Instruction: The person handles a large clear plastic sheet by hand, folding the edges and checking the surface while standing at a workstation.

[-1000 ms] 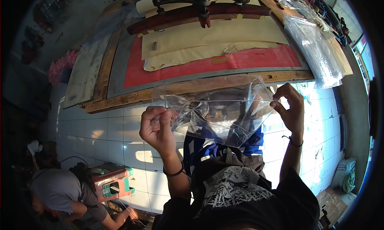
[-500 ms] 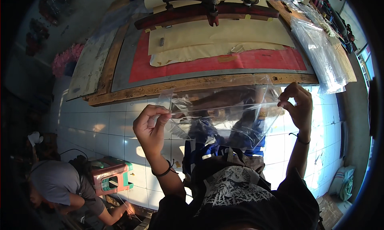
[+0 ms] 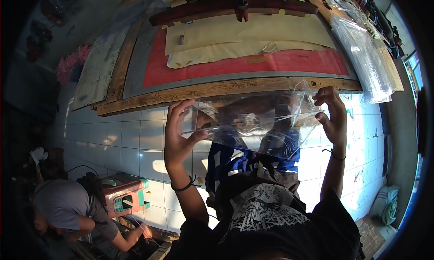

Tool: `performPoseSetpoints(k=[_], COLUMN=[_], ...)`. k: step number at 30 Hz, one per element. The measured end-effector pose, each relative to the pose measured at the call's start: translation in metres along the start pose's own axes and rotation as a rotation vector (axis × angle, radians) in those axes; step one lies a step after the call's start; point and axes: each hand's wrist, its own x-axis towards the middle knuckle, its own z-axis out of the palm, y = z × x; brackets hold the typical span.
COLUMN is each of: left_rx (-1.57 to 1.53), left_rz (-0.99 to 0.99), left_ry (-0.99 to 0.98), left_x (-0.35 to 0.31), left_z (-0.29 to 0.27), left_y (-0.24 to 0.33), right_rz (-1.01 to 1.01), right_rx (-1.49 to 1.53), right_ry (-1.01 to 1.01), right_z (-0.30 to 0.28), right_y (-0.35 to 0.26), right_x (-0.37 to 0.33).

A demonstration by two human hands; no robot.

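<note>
A clear, shiny plastic sheet (image 3: pixel 253 120) is held stretched sideways in front of my body, just off the table's front edge. Its left end lies between the spread thumb and fingers of my left hand (image 3: pixel 178 135). At the right end, the thumb and curled fingers of my right hand (image 3: pixel 332 113) hold the opposite edge. Creases and reflections run across the film, and my legs show through it. Whether it is a single sheet or a flat bag, I cannot tell.
Ahead stands a wooden-edged table (image 3: pixel 226 89) with a red sheet (image 3: pixel 289 63) under tan paper (image 3: pixel 212 41). A dark red clamp bar (image 3: pixel 208 10) crosses above. Clear plastic sheets (image 3: pixel 364 61) are stacked at right. A person (image 3: pixel 68 206) crouches lower left near a plastic stool (image 3: pixel 124 194).
My fingers have gone from tight pinches at the sheet's ends to a wider spread. My left hand has shifted slightly right, and the sheet hangs differently.
</note>
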Motion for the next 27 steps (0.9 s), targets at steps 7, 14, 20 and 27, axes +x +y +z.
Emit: performPoseSetpoints(k=[7,14,20,27], left_rx=[-0.263,-0.180,-0.148,-0.197], left_rz=[-0.102,0.113,0.141,0.208], left_ry=[-0.035,0.054,0.003,0.029], left_x=[-0.007,-0.008,-0.003,-0.001], left_z=[0.013,0.015,0.012,0.009], left_y=[-0.007,-0.022,-0.011,-0.004], right_rz=[0.035,0.067,0.009,-0.037], right_rx=[0.259,0.450,0.458,0.377], right_ry=[-0.011,-0.094,-0.098,-0.147], right_z=[0.009,0.019,0.021,0.016], right_y=[0.013,0.017,0.024,0.025], right_x=[-0.005,-0.001,-0.004,-0.006])
